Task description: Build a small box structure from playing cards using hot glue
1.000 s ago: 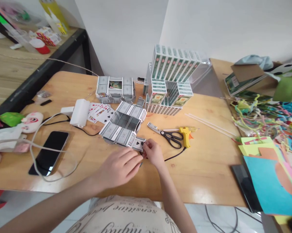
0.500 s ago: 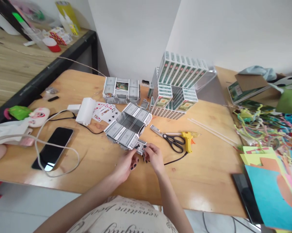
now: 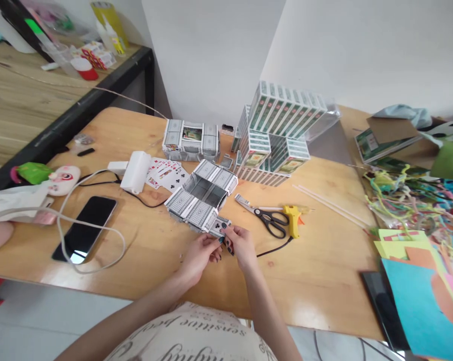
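Observation:
A boxy structure of grey patterned playing cards [image 3: 199, 193], with an opening in its top, rests on the table in front of me. At its near right corner is a small card piece [image 3: 217, 226] showing club marks. My right hand [image 3: 239, 241] pinches this piece at its right edge. My left hand [image 3: 200, 255] has its fingers closed just below the piece; what its fingertips hold is too small to make out. A second card structure [image 3: 190, 139] stands behind. Loose face-up cards [image 3: 168, 174] lie to the left.
Black scissors [image 3: 270, 220] and a yellow glue gun [image 3: 294, 220] lie right of my hands. A tall stack of card boxes [image 3: 271, 145] stands behind. At left are a phone [image 3: 85, 229] and cable; coloured paper [image 3: 418, 296] sits at far right.
My left hand has shifted slightly down and away from the card piece, uncovering more of its club marks. My right hand stays on the piece. The whole view has shifted slightly.

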